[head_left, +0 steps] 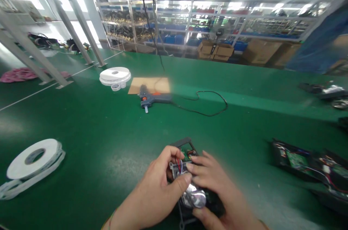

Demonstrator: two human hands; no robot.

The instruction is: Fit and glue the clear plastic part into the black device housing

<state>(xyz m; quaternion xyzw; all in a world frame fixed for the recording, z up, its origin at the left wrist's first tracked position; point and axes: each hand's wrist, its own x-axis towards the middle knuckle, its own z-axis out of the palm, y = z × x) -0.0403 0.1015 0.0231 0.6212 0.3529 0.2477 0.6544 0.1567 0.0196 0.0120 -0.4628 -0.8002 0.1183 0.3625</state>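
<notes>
Both hands are closed around a black electronic device housing point(187, 142) at the front middle of the green table. Inside it show a green circuit board, red, white and blue wires point(179, 165), and a shiny silver round part point(197, 198). My left hand point(160, 183) grips the left side, its thumb on the silver part and its fingers curled by the wires. Across the right side lies my right hand point(214, 183), fingers on the upper part and thumb low beside the silver piece. Much of the housing is hidden under the hands.
A glue gun point(154, 99) with a looping black cord point(210, 115) lies ahead beside a brown cardboard sheet point(160, 83). White tape rolls point(16, 166) sit at left, with more white rolls point(115, 74) farther back. Several similar open black housings point(282, 150) are at right.
</notes>
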